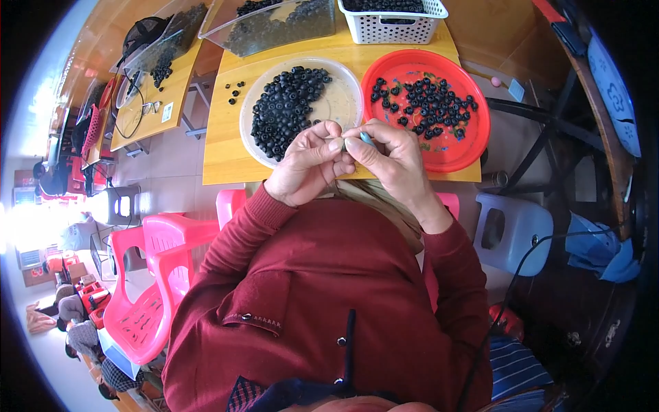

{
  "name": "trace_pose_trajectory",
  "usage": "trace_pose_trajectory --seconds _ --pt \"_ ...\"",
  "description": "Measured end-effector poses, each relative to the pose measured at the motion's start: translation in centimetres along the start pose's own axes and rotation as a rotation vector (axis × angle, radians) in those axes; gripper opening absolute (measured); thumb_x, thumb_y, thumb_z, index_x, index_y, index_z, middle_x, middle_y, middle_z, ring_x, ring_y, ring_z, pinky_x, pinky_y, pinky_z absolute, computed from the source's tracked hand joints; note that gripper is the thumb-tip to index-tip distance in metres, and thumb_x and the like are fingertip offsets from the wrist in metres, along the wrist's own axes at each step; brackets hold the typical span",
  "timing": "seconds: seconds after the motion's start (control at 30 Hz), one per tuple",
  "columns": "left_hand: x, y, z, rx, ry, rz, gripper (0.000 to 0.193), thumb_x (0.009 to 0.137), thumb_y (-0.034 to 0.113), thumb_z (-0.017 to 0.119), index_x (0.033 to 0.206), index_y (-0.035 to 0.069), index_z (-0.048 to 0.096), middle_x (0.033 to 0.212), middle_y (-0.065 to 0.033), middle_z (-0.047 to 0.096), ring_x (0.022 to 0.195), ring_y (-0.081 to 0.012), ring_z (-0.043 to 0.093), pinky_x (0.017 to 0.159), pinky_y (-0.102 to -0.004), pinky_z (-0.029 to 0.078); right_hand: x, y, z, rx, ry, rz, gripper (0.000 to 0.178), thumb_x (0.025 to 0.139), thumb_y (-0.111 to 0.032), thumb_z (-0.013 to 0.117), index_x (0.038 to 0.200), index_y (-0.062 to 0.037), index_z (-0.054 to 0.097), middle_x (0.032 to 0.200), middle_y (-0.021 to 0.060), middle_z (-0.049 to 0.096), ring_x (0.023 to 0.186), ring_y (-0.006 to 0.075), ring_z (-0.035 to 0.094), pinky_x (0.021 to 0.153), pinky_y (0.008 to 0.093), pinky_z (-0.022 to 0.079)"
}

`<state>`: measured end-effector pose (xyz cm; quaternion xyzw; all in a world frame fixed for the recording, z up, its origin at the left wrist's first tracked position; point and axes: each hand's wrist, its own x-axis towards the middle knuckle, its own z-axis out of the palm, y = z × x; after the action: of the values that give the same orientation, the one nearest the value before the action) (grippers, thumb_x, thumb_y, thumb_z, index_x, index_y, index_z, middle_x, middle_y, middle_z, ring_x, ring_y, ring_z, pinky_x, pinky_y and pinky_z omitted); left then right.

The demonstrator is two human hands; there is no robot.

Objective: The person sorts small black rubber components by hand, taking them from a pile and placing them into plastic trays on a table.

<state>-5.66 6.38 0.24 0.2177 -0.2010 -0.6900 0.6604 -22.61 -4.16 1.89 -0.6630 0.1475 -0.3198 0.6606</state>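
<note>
In front of my chest, my left hand (307,161) and my right hand (391,154) meet with thumbs and fingers pinched together. Whatever lies between their fingertips is too small to make out. A slim teal piece (366,139) sticks out between the thumb and fingers of my right hand. Behind my left hand is a round whitish tray (336,110), heaped on its left with dark, bead-like balls (285,103), some showing a ring or hole. Behind my right hand, a red round tray (477,141) carries similar shiny dark balls (432,103), spread loosely.
Both trays rest on a yellow wooden table (218,147), with a few loose balls (235,93) at left. At its back stand a clear bin (288,42) and a white perforated basket (395,31) of dark balls. Pink (165,275) and grey-blue chairs (511,233) flank me.
</note>
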Motion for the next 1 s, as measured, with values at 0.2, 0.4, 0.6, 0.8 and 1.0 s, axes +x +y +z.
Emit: trace_pose_trajectory --seconds 0.2,0.4,0.6,0.8,1.0 --pt "0.0 0.0 0.2 -0.029 -0.064 -0.020 0.013 0.102 0.005 0.063 0.114 0.006 0.059 0.119 -0.0102 0.068 0.101 -0.0197 0.070 0.089 -0.0341 0.061 -0.1 -1.1 -0.4 0.193 -0.031 0.205 0.024 0.099 -0.021 0.072 0.104 0.0023 0.074 0.090 0.0034 0.071 0.082 0.0077 0.065 0.069 0.0265 0.051" --pt "-0.1 0.1 0.6 0.015 0.042 0.004 0.012 0.102 0.006 0.064 0.113 0.005 0.060 0.113 -0.0099 0.070 0.097 -0.0186 0.071 0.087 -0.0323 0.062 -0.2 -0.9 -0.1 -0.247 -0.014 -0.090 0.029 0.092 -0.021 0.079 0.109 0.0014 0.074 0.091 0.0117 0.070 0.080 0.0184 0.068 0.073 0.0327 0.052" --pt "0.1 1.8 -0.4 1.075 0.396 0.307 0.019 0.091 0.008 0.079 0.104 0.001 0.067 0.093 -0.0066 0.073 0.079 -0.0144 0.069 0.073 -0.0275 0.057 0.3 -0.2 -3.4 -0.625 0.272 -0.114 0.031 0.092 -0.022 0.077 0.110 0.0024 0.073 0.093 0.0171 0.070 0.082 0.0292 0.070 0.074 0.0382 0.054" --pt "1.0 5.1 -2.5 1.969 0.419 0.444 0.021 0.081 0.011 0.080 0.101 0.005 0.074 0.090 -0.0107 0.071 0.082 -0.0250 0.068 0.076 -0.0358 0.055 0.2 -0.2 -4.8 -0.851 0.385 -0.136 0.036 0.094 -0.023 0.074 0.117 0.0045 0.070 0.099 0.0221 0.070 0.089 0.0377 0.071 0.078 0.0425 0.055" --pt "2.3 5.7 -4.0 2.222 0.308 0.410 0.020 0.084 0.017 0.076 0.100 0.006 0.075 0.099 -0.0110 0.073 0.098 -0.0325 0.065 0.088 -0.0426 0.052 0.2 -0.1 -4.4 -0.785 0.314 -0.074 0.036 0.095 -0.023 0.074 0.117 0.0051 0.069 0.100 0.0222 0.070 0.090 0.0381 0.070 0.080 0.0430 0.055"
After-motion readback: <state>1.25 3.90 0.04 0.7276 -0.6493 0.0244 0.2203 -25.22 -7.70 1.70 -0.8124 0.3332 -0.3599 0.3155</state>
